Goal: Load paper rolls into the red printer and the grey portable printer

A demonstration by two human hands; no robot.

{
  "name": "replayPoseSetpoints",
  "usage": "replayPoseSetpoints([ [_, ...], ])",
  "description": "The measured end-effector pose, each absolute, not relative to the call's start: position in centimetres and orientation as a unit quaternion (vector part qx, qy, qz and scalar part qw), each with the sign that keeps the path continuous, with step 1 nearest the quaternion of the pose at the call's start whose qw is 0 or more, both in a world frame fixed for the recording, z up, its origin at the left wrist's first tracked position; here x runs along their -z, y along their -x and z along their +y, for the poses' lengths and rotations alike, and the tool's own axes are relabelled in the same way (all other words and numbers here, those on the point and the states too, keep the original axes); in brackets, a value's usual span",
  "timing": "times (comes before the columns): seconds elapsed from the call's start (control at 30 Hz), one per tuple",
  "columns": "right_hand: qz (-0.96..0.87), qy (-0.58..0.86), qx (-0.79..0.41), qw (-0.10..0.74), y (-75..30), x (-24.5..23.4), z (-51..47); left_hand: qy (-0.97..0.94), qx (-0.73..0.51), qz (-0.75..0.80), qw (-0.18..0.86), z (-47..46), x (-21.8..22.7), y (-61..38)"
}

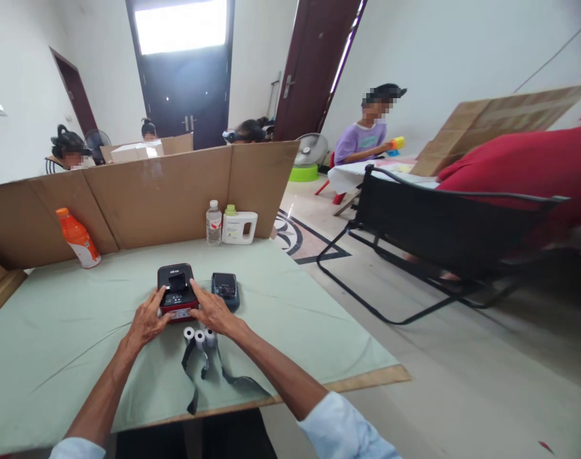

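Note:
A small receipt printer (pixel 178 296) with a black top and red body lies on the green-covered table. My left hand (pixel 149 317) grips its left side, thumb at the near edge and fingers along the top. On the opposite side my right hand (pixel 214 311) holds it, with fingers on the upper right edge and thumb near the front corner. Just right of it sits a dark blue handheld device (pixel 226 290) with a glossy window. Several white paper rolls (pixel 199 338) stand below the printer, and dark strips trail from them toward the front edge.
A cardboard screen (pixel 175 191) lines the table's far edge. Before it stand an orange bottle (pixel 78 238), a clear water bottle (pixel 214 223) and a white jug (pixel 239 227). A black chair (pixel 438 217) is to the right; other people sit beyond.

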State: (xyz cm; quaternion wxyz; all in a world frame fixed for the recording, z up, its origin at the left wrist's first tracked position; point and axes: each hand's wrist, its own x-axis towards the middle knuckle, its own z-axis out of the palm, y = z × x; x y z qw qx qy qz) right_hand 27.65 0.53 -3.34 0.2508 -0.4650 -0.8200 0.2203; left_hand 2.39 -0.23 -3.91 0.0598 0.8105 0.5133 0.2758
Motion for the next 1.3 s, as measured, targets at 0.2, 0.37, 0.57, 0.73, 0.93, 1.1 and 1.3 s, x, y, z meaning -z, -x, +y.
replayPoseSetpoints([
  [0.2,-0.835,0.44,-0.213,0.254,-27.3,3.7,0.5,-0.801,-0.277,0.528,0.054,-0.9,4.5,-2.2],
  [0.37,-0.842,0.423,-0.218,0.255,-26.6,3.6,0.5,-0.793,-0.283,0.537,0.043,-1.7,4.5,-1.4],
  [0.57,-0.853,0.407,-0.227,0.236,-25.5,2.6,-0.2,-0.771,-0.303,0.558,0.048,-3.5,5.0,-0.3],
  [0.73,-0.862,0.4,-0.224,0.218,-24.8,2.9,-0.6,-0.764,-0.302,0.568,0.044,-4.9,5.1,0.1],
  [0.93,-0.86,0.404,-0.221,0.221,-24.8,3.6,-0.8,-0.765,-0.294,0.569,0.062,-5.5,4.5,-0.2],
  [1.1,-0.857,0.408,-0.228,0.217,-24.8,3.6,-0.9,-0.765,-0.297,0.569,0.052,-5.6,4.8,-0.3],
  [1.3,-0.858,0.411,-0.22,0.215,-24.9,4.0,-0.9,-0.761,-0.297,0.574,0.057,-5.9,4.7,-0.7],
])
